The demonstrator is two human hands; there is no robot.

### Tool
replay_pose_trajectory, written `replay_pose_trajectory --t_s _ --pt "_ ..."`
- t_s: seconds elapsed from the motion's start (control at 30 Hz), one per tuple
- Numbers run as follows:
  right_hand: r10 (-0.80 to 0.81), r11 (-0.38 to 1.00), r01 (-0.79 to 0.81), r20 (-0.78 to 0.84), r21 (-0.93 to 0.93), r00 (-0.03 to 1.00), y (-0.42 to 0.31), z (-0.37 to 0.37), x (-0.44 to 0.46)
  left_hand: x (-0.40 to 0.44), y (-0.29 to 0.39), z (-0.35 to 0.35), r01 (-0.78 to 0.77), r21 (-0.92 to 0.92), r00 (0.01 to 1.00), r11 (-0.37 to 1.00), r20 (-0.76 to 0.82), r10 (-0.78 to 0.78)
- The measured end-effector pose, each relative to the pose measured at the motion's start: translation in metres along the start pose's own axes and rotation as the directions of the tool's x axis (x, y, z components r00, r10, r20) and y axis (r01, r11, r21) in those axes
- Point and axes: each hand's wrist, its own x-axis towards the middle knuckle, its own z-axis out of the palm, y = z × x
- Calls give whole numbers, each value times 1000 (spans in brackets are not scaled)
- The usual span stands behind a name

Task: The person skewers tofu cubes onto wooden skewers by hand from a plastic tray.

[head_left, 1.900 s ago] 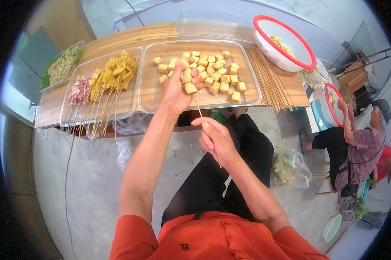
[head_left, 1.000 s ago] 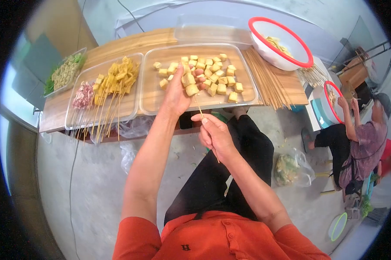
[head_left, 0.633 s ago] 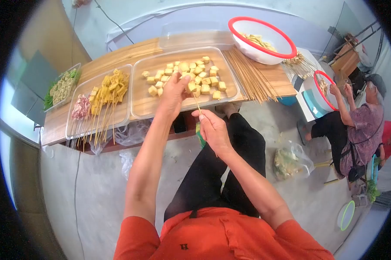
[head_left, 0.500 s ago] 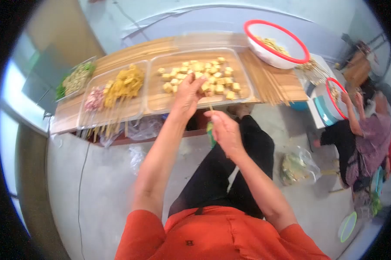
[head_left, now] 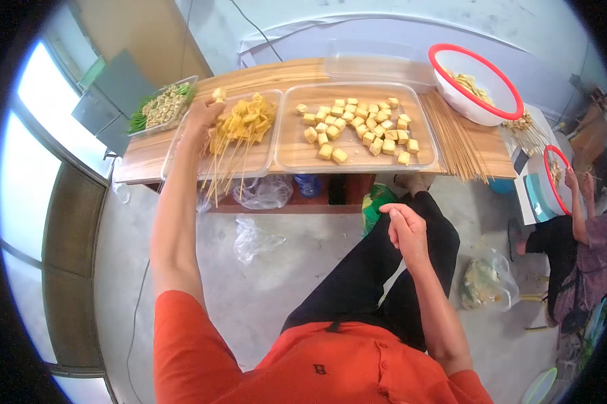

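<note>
The left hand (head_left: 204, 117) grips yellow cubes (head_left: 219, 94) just left of skewers (head_left: 255, 117) pointing near; the right hand (head_left: 408, 232), curled together, is well apart.

Yellow cubes (head_left: 219, 95), probably skewered, by left tray (head_left: 257, 163)

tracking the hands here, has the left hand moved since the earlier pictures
Yes: judged against the tabletop, the left hand has gone leftward, from over the cube tray to the skewer tray.
</note>
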Motion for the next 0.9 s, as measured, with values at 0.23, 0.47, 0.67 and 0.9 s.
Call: replay_pose_trajectory --t_s 0.23,0.47,0.67,0.9 --pt "36 999 -36 4 -15 999 3 4 -6 33 -32 9 -37 613 992 789 -73 103" --pt "74 997 -75 -26 -28 997 11 -1 -8 61 -57 18 -84 696 994 713 9 108" --pt "99 995 -99 -51 0 994 19 -5 -10 51 -20 20 -275 628 880 728 -141 453" --pt "114 992 -111 -44 58 993 25 -12 -3 -39 87 160 -623 89 774 777 -80 629"
